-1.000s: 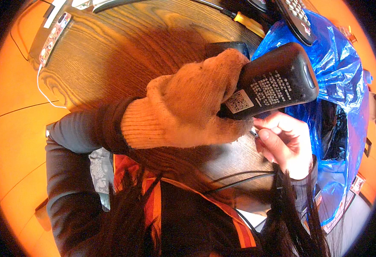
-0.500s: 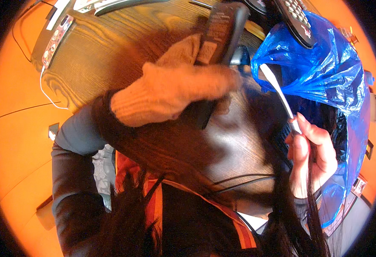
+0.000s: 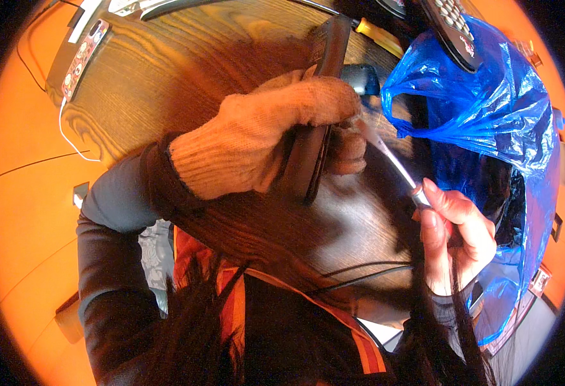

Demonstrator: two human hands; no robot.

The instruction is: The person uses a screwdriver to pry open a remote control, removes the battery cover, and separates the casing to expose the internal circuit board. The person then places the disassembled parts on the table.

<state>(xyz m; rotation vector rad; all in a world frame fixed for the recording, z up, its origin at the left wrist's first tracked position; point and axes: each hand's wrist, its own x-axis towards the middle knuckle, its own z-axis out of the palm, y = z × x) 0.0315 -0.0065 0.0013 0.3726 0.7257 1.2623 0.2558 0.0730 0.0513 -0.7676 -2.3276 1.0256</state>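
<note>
My left hand (image 3: 250, 135), in a tan knitted glove, grips a long black handset-like device (image 3: 331, 48). The device is tilted nearly edge-on over the table, its keys not visible. My bare right hand (image 3: 456, 238) pinches the lower end of a slim pale tool that looks like a small brush (image 3: 395, 159). The brush's blurred brownish tip points up and left, close to the gloved fingertips and the device's right side. Whether the tip touches them I cannot tell.
A blue plastic bag (image 3: 507, 116) stands at the right, beside a black keypad device (image 3: 448, 29). A yellow-handled screwdriver (image 3: 380, 36) and a dark glossy object (image 3: 361, 80) lie behind my left hand. On the wooden table (image 3: 186, 71), a patterned phone (image 3: 84, 61) with a white cable sits far left.
The device has turned from showing its labelled face to nearly edge-on. My right hand has moved left, bringing the brush tip from the bag's edge to the gloved hand. The screwdriver now shows more.
</note>
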